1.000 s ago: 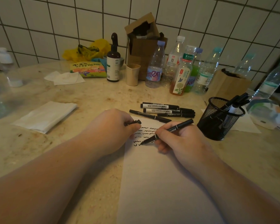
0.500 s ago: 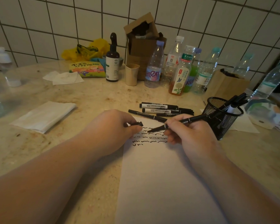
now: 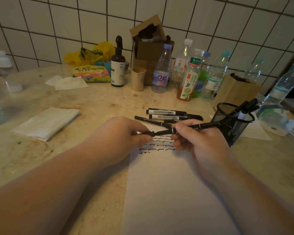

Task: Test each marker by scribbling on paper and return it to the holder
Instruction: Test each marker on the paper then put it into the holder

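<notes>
A white sheet of paper (image 3: 173, 192) lies on the counter, with rows of black squiggles (image 3: 159, 143) near its top. My right hand (image 3: 199, 143) holds a thin black marker (image 3: 205, 125) almost level above the squiggles, its tip pointing left. My left hand (image 3: 124, 136) pinches the marker's black cap (image 3: 145, 133), and the tip meets the cap's mouth. Several black markers (image 3: 170, 115) lie loose beyond the paper. A black mesh holder (image 3: 231, 126) stands to the right with several markers (image 3: 246, 107) in it.
A folded white cloth (image 3: 46, 122) lies at the left. Plastic bottles (image 3: 190, 73), a brown pump bottle (image 3: 118, 65), a beige cup (image 3: 137, 78), a cardboard box (image 3: 149, 46) and a snack packet (image 3: 90, 73) line the tiled wall. A brown paper bag (image 3: 236, 90) stands behind the holder.
My right hand lifted the marker off the paper and swung its tip left to the cap held in my left hand. One more short squiggle row shows on the paper.
</notes>
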A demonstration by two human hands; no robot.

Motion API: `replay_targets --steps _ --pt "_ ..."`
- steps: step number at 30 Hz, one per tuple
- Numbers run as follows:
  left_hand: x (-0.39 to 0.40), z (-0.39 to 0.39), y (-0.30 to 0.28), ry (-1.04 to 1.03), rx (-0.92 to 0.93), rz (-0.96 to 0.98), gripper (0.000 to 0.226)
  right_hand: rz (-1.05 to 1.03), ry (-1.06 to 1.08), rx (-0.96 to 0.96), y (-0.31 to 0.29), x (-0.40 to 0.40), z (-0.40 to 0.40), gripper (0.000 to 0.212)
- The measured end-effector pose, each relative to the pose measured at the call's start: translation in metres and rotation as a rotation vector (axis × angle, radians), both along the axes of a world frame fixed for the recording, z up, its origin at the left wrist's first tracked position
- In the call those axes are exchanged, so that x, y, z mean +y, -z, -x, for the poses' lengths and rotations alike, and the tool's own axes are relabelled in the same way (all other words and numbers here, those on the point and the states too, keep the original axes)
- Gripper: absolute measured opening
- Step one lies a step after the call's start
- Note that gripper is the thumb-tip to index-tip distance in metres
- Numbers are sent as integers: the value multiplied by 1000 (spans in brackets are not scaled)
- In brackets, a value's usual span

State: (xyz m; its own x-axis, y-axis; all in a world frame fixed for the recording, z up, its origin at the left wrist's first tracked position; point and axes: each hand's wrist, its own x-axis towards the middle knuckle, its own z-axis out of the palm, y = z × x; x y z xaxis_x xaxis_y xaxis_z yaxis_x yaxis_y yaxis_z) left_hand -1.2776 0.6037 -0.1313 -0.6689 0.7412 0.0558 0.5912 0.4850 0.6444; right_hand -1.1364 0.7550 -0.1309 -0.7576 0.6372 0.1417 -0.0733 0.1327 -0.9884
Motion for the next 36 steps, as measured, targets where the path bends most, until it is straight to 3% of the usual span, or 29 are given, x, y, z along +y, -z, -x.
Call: replay_targets --steps 5,11,16,22,27,31,36 --pt "1 -2 -2 44 -32 -43 17 79 -54 -5 -1 3 1 9" --pt "-1 -4 -4 85 -62 -91 10 316 -130 22 -4 7 1 9" --pt "-1 -6 -9 57 -178 -163 16 504 -167 53 -7 12 1 43" --pt "-1 -8 -14 41 -276 -248 20 430 -13 48 -5 17 4 14" --pt "-2 -6 -16 19 -322 -280 14 229 38 -34 -5 18 -1 7" --pt "-2 -6 -16 0 -209 -182 10 -33 54 -134 -1 18 -2 17" --pt "-4 -8 -12 -35 -123 -101 32 -248 32 -252 -2 14 -6 37"
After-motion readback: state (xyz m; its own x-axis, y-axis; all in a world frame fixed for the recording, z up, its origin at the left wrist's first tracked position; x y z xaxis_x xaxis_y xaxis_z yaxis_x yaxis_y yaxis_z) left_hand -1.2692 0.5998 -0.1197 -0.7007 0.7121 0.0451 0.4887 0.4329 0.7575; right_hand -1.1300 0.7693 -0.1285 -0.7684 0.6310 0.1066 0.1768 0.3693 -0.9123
